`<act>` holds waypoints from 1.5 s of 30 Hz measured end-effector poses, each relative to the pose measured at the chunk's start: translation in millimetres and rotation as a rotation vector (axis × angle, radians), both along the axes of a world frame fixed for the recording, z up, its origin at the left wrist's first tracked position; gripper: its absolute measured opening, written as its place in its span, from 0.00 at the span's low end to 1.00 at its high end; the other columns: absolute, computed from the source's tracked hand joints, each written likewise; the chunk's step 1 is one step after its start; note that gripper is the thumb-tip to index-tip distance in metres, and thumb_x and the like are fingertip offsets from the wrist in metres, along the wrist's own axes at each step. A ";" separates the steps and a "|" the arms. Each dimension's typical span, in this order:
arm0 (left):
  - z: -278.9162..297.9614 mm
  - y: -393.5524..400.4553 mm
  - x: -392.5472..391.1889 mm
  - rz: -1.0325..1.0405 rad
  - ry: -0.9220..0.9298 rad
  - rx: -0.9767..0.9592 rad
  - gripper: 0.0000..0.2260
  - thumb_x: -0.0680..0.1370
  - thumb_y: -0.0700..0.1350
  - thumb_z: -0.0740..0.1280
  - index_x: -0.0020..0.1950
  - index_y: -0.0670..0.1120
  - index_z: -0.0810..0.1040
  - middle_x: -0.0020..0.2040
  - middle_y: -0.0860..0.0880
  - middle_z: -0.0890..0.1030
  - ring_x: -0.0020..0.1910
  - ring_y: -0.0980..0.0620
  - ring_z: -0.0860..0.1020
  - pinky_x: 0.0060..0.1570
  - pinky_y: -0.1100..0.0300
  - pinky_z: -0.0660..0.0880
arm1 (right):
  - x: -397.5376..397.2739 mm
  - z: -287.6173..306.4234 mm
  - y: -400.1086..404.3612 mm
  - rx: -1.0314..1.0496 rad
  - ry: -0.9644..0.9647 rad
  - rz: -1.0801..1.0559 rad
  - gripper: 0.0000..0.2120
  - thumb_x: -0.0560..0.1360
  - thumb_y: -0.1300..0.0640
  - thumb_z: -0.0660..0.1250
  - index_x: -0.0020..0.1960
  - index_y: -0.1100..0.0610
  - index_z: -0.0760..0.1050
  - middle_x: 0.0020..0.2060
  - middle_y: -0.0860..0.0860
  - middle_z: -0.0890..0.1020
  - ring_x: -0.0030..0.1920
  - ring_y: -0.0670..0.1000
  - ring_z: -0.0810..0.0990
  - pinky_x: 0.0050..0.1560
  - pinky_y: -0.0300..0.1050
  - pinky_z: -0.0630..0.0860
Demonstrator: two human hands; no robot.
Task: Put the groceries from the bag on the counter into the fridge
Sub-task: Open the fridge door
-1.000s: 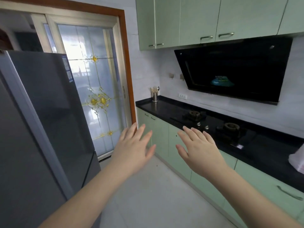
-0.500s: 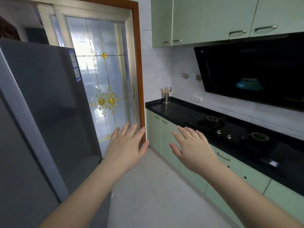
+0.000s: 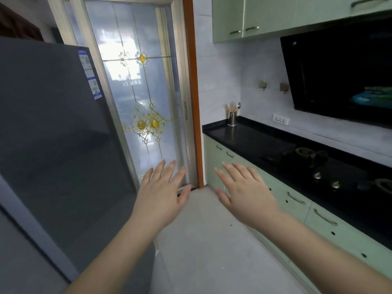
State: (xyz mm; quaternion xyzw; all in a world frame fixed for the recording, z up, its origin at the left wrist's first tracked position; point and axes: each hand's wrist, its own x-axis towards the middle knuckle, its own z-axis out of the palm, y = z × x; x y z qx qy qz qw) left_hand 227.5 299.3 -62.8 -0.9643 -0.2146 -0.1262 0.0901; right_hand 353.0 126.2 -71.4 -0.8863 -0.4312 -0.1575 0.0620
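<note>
Reaching toward the fridge [image 3: 53, 134] is, as we read it, the step in hand: its grey doors are closed, no groceries are held, and nothing can go inside until a door swings open. We hold our left hand [image 3: 161, 194] and right hand [image 3: 246, 194] out in front of us, side by side above the pale floor [image 3: 201, 251], palms down, with the fingers [image 3: 169, 168] of both spread wide and straight, gripping nothing. To do this well we would carry the left hand across to the nearer door's free edge, since no handle shows on the flat front, and curl the fingers behind that edge before pulling; which edge opens we cannot tell from this angle. We would also stand clear of the door's swing, because the passage between the fridge and the green cabinets [image 3: 297, 209] looks narrow. As for where things lie: the fridge stands to the left of our left hand, its front near the wrist and forearm but apart from the fingertips, which point toward the glass door [image 3: 137, 92] beyond. The black tabletop [image 3: 244, 139] runs along the right, beside and behind the right hand, carrying a utensil cup [image 3: 232, 117] and a gas hob [image 3: 307, 155]. No grocery bag is in sight on the stretch shown, so we judge it lies out of frame.
</note>
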 end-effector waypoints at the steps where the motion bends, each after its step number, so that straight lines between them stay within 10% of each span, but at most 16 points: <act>1: -2.9 4.6 9.2 0.022 -0.003 0.010 0.30 0.78 0.63 0.45 0.73 0.53 0.70 0.75 0.47 0.68 0.76 0.43 0.63 0.72 0.44 0.60 | 13.4 -3.7 7.3 0.007 0.000 0.021 0.27 0.76 0.42 0.50 0.68 0.53 0.73 0.64 0.54 0.78 0.65 0.58 0.75 0.65 0.58 0.70; 7: -7.6 19.6 55.1 0.166 0.038 0.008 0.35 0.74 0.64 0.37 0.78 0.56 0.58 0.80 0.50 0.56 0.79 0.47 0.52 0.75 0.49 0.48 | 81.6 -15.7 50.2 0.021 0.081 0.172 0.27 0.76 0.43 0.51 0.67 0.53 0.75 0.63 0.53 0.79 0.64 0.58 0.75 0.64 0.56 0.71; 19: -17.3 53.8 16.1 0.586 0.093 -0.036 0.29 0.77 0.62 0.50 0.70 0.50 0.75 0.71 0.45 0.73 0.71 0.42 0.70 0.69 0.44 0.66 | 92.3 -25.1 167.4 -0.030 0.133 0.598 0.27 0.81 0.41 0.45 0.77 0.48 0.55 0.77 0.50 0.59 0.77 0.55 0.54 0.75 0.54 0.50; 27: -15.8 83.3 -43.8 0.853 0.029 -0.059 0.28 0.81 0.64 0.44 0.79 0.56 0.51 0.81 0.50 0.52 0.79 0.48 0.49 0.76 0.47 0.47 | 31.9 -31.2 251.7 -0.019 0.111 0.829 0.31 0.77 0.40 0.42 0.75 0.50 0.63 0.73 0.51 0.67 0.73 0.56 0.64 0.72 0.54 0.59; 34: -16.5 107.9 -78.4 0.913 -0.109 0.031 0.27 0.79 0.61 0.51 0.73 0.50 0.70 0.74 0.46 0.70 0.73 0.43 0.67 0.71 0.44 0.62 | -10.9 -22.7 304.6 -0.014 0.023 1.003 0.29 0.78 0.42 0.45 0.74 0.53 0.65 0.73 0.52 0.68 0.73 0.57 0.63 0.72 0.56 0.60; 45: -22.8 109.7 -98.9 1.173 -0.096 0.173 0.24 0.80 0.58 0.55 0.73 0.50 0.70 0.73 0.44 0.70 0.73 0.42 0.68 0.71 0.44 0.62 | -41.1 -26.7 359.4 0.031 0.035 1.284 0.28 0.80 0.42 0.46 0.76 0.51 0.59 0.75 0.51 0.65 0.75 0.55 0.60 0.74 0.57 0.59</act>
